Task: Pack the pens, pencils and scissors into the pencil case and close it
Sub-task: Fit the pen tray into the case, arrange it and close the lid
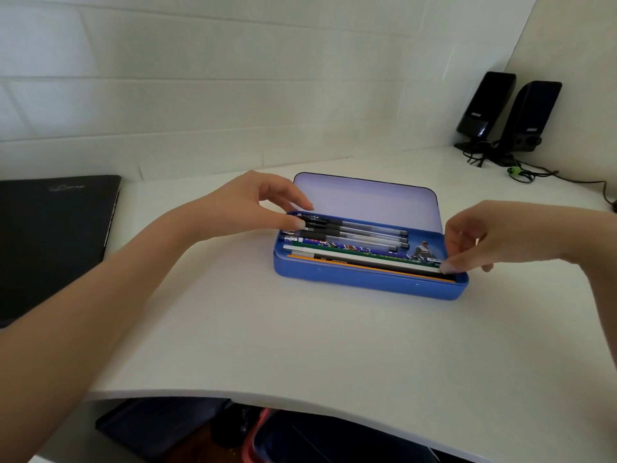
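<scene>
A blue pencil case (367, 282) lies open on the white desk, its pale lid (364, 200) tipped back. Inside lie several clear pens with black caps (354, 230) along the far side and several pencils (364, 260) along the near side. My left hand (253, 205) rests at the case's left end, thumb and fingers pinching the capped ends of the pens. My right hand (474, 238) is at the right end, fingertips touching the pencil tips. No scissors are visible.
A closed black laptop (53, 242) lies at the left of the desk. Two black speakers (507, 111) with trailing cables (547, 173) stand in the back right corner by the wall. The desk's curved front edge (267, 401) runs below, with dark items underneath.
</scene>
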